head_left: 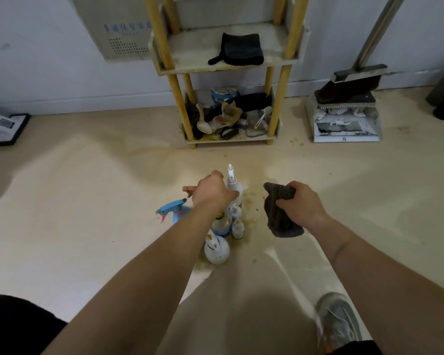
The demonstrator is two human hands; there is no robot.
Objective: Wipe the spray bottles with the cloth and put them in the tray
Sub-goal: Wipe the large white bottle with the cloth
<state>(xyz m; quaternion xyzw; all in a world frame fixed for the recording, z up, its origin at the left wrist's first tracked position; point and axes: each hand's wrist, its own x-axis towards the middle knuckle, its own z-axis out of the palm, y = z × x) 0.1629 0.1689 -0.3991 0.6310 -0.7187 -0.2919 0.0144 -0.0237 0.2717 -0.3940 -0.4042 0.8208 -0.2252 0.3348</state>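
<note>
Several spray bottles stand clustered on the dirty floor ahead of me. My left hand (212, 192) grips a bottle with a brown trigger head (189, 190), its body hidden under the hand. Just right of it stands a tall white spray bottle (233, 184). A blue spray bottle (173, 212) sits to the left. A round white bottle (216, 248) and small white bottles (237, 228) are nearer me. My right hand (301, 203) holds a crumpled grey cloth (280, 213) to the right of the group. The shelf tray (228, 69) of the yellow rack stands beyond.
A black cloth (239, 49) lies on the rack's upper tray. The bottom tray (231, 139) is packed with spoons, brushes and rags. A dustpan with broom (346, 114) stands right, a floor tool (5, 129) left. My shoe (337, 321) is at bottom right.
</note>
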